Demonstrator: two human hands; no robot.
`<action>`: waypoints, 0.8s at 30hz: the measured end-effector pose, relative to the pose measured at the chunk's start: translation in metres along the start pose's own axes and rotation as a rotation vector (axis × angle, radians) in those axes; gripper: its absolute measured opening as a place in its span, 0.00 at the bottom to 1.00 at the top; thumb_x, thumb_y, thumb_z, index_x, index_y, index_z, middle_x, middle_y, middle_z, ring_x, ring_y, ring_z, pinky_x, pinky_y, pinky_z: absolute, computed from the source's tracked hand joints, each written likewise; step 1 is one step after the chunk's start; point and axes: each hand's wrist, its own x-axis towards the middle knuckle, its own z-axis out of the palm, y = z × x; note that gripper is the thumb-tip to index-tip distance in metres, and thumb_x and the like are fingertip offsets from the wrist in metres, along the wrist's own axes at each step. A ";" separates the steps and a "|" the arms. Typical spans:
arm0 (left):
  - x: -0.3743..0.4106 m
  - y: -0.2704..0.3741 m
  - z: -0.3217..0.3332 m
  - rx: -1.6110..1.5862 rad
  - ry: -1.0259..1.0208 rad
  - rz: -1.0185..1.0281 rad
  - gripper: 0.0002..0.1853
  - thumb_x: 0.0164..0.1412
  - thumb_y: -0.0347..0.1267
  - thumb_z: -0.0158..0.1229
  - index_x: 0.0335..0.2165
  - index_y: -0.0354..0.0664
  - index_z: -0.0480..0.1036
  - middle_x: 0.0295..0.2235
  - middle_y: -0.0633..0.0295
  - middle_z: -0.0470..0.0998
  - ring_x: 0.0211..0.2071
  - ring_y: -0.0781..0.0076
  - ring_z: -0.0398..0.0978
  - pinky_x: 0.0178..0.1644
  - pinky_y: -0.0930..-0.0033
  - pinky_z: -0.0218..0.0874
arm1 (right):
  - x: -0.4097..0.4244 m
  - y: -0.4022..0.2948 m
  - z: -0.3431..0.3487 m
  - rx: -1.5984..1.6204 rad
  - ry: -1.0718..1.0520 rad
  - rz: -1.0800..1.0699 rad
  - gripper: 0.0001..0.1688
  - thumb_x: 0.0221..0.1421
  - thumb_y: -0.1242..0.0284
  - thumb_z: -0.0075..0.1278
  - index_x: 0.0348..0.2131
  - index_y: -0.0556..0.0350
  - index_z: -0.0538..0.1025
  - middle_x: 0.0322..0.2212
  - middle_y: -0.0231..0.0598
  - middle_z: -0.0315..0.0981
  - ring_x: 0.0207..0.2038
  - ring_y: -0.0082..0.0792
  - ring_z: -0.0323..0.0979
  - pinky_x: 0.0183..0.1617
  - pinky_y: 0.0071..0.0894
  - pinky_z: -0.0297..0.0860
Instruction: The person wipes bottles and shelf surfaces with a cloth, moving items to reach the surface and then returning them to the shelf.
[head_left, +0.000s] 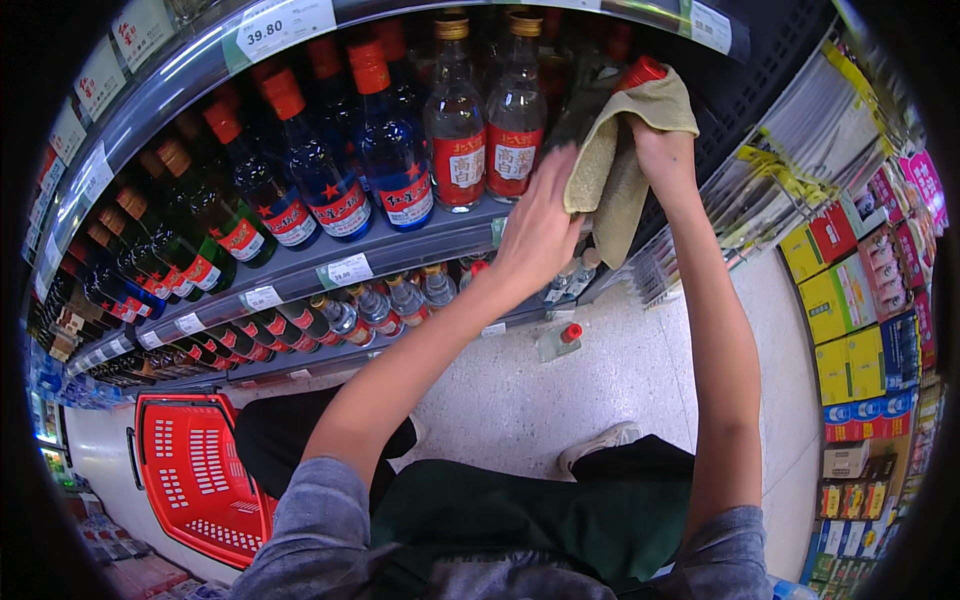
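My right hand (664, 154) grips a beige cloth (600, 169), which drapes over its fingers and hangs down. A red bottle cap (643, 73) shows at the cloth's upper edge; whatever is below it is hidden by the cloth and hand. My left hand (536, 225) is at the cloth's left edge, in front of the shelf lip, its fingertips blurred and its thumb partly behind the cloth. Whether it holds anything cannot be seen. Just left of it stand two clear glass bottles (514, 112) with gold caps and red labels.
Blue bottles (390, 142) with red caps and green bottles (225, 217) line the shelf leftward. More bottles (375, 307) fill the shelf below. A clear red-capped bottle (559, 343) is on the floor. A red shopping basket (195, 472) sits at left; packaged goods (851, 367) are at right.
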 end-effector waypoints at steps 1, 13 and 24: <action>-0.017 -0.007 0.002 0.017 -0.090 -0.061 0.38 0.42 0.22 0.60 0.53 0.33 0.56 0.55 0.43 0.56 0.57 0.45 0.54 0.59 0.57 0.51 | 0.002 0.002 0.000 0.005 0.008 -0.003 0.15 0.48 0.79 0.49 0.39 0.62 0.72 0.38 0.45 0.72 0.42 0.41 0.70 0.47 0.32 0.65; -0.057 -0.039 0.006 0.311 -0.194 0.084 0.29 0.40 0.25 0.61 0.46 0.36 0.67 0.55 0.49 0.59 0.56 0.54 0.57 0.60 0.55 0.48 | 0.050 0.049 0.037 -0.211 -0.183 -0.092 0.18 0.52 0.76 0.46 0.45 0.60 0.70 0.46 0.44 0.68 0.49 0.42 0.65 0.52 0.31 0.61; -0.058 -0.047 0.022 0.308 0.010 0.103 0.20 0.39 0.22 0.59 0.37 0.35 0.72 0.50 0.53 0.67 0.50 0.58 0.64 0.55 0.59 0.54 | 0.039 0.013 0.025 -0.200 -0.238 0.096 0.19 0.53 0.74 0.45 0.46 0.61 0.69 0.44 0.46 0.69 0.49 0.40 0.66 0.52 0.32 0.61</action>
